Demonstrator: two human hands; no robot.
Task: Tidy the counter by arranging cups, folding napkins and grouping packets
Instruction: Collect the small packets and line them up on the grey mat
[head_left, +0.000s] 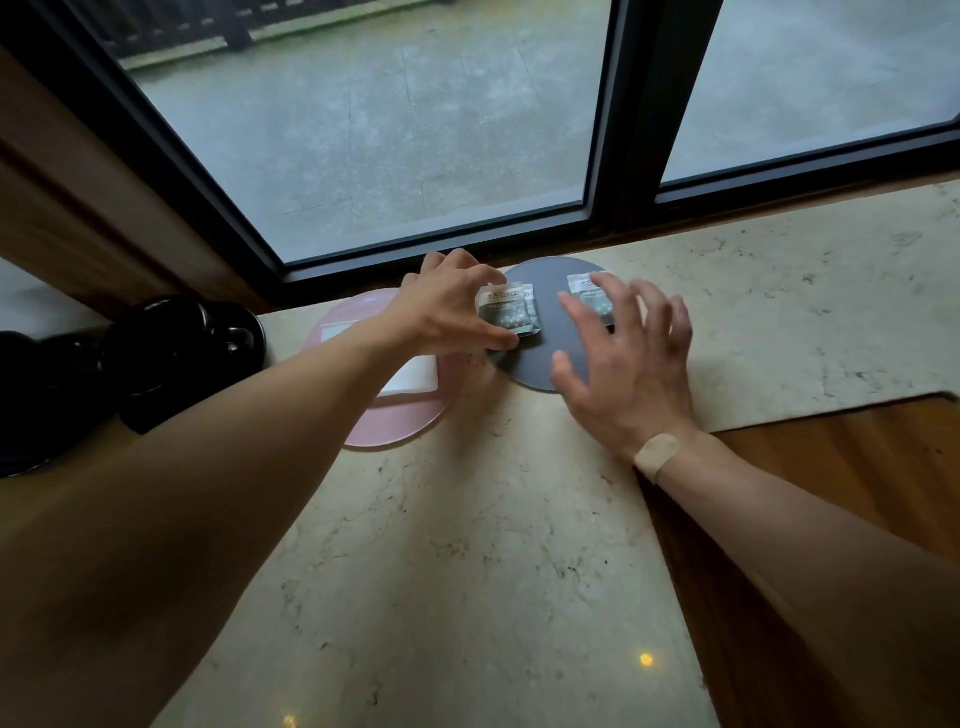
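Standing dark at the far left were the cups (176, 353), then a folded napkin (410, 376) on the pink mat (395, 431). The left hand (447, 306) pinched a small stack of packets (511, 312) on the grey mat (535, 364); they could fan out if dragged. The right hand (628, 358), fingers spread, hovered over another packet (589, 296); a hasty sweep might flick it across the worktop (467, 545).

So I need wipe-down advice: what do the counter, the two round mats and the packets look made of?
Counter: polished marble or similar stone, veined cream, reflecting lights. Grey mat and pink mat: thin flat discs, matte, perhaps leatherette or silicone; unclear. Packets under left hand: paper or foil sachets, printed, with crimped-looking edges.
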